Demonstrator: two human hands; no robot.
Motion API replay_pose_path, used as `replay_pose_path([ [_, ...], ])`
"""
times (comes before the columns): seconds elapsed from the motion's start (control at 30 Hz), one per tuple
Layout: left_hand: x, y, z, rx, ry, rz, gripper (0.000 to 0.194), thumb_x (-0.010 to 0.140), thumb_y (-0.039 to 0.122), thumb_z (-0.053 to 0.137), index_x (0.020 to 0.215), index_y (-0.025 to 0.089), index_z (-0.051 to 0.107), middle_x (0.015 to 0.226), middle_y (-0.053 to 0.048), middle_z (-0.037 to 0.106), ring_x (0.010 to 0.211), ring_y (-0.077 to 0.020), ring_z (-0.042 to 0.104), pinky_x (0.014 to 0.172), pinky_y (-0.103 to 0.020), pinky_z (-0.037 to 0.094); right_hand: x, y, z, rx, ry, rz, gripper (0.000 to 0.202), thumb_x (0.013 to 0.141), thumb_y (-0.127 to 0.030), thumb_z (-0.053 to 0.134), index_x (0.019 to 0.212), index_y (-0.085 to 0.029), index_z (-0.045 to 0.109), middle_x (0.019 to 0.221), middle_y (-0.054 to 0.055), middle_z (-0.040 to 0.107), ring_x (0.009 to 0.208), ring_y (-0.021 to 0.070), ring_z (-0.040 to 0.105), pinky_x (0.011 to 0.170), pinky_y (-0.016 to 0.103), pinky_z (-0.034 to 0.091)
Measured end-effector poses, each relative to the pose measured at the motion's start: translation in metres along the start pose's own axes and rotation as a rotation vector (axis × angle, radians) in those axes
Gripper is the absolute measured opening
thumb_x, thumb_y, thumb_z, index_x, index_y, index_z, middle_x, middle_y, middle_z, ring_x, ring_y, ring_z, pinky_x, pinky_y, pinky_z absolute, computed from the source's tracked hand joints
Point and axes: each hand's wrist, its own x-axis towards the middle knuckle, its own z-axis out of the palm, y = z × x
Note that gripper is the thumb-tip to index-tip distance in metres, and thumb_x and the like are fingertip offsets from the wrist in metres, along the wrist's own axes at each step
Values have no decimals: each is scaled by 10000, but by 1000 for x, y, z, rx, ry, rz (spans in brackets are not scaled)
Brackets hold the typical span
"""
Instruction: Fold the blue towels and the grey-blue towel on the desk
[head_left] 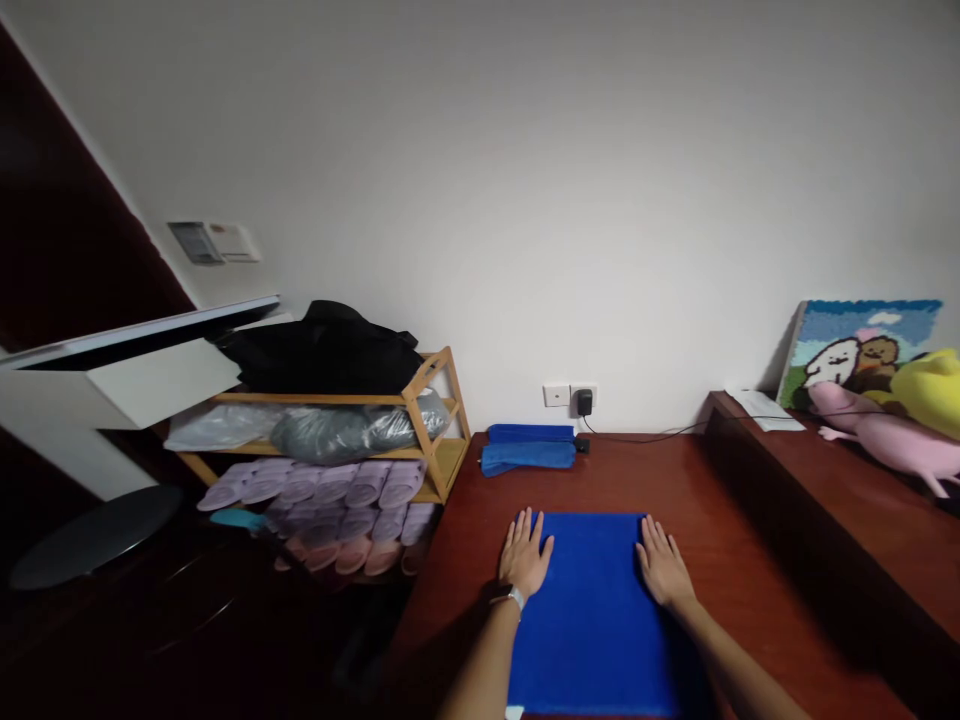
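A bright blue cloth lies flat on the reddish-brown table, its far edge straight and a small white tag at its near left corner. My left hand rests flat at the cloth's far left corner, fingers spread, with a watch on the wrist. At the far right corner my right hand lies flat, palm down, its fingers stretched out. Neither hand grips anything. Beyond them, folded blue cloths sit near the wall.
A black adapter is plugged into the wall, its cable trailing right. At left stands a wooden rack with slippers and a black bag. A raised ledge at right holds plush toys and a picture.
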Motion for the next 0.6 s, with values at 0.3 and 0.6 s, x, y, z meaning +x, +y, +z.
replay_pose_path([
  [0.3,5,4,-14,9,-29,-4,655,1045,542,254,1590,199,372,1670,-79,344,1565,-255,239,1288,-495,189,-32,1,3,25,-3,-11,700,1027,-445,96,1629,-94,161,1711,43,155,1580,201,114,1294,391,102],
  [0.6,-27,164,11,-165,-15,266,625,1069,493,166,1624,223,270,1693,-39,270,1575,-190,195,1292,-435,226,-28,5,5,18,-13,-41,680,1022,-393,140,1621,-78,198,1706,66,157,1581,202,115,1287,394,101],
])
